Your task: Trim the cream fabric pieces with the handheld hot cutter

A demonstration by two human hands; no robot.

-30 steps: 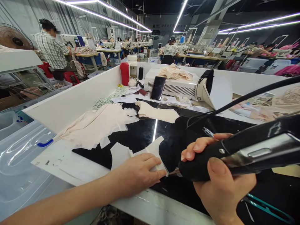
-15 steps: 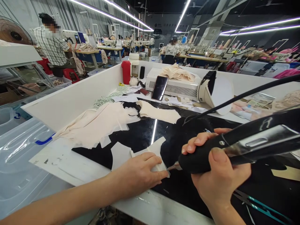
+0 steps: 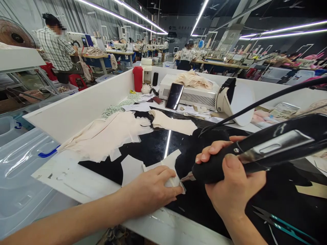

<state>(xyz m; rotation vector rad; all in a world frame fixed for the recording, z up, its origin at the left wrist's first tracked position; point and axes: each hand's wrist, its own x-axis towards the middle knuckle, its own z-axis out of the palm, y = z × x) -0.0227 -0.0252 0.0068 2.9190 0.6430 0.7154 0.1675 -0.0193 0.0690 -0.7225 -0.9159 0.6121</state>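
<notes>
The left hand [image 3: 150, 189] lay flat, fingers spread and pressing a pale fabric piece [image 3: 167, 165] onto the black tabletop [image 3: 153, 146] near its front edge. The right hand [image 3: 235, 187] was wrapped tight round a black corded cutter [image 3: 255, 153], whose metal tip [image 3: 185, 177] touched the piece's right-hand corner, just beside the left fingertips. The step in hand looked like trimming or sealing that edge (the tip was too small to tell which). The next move, I judged, would call for a steady run of the tip along the edge, with the fingers kept clear. More fabric [image 3: 107, 134] lay heaped behind; snips [image 3: 278, 223] sat to the right.
</notes>
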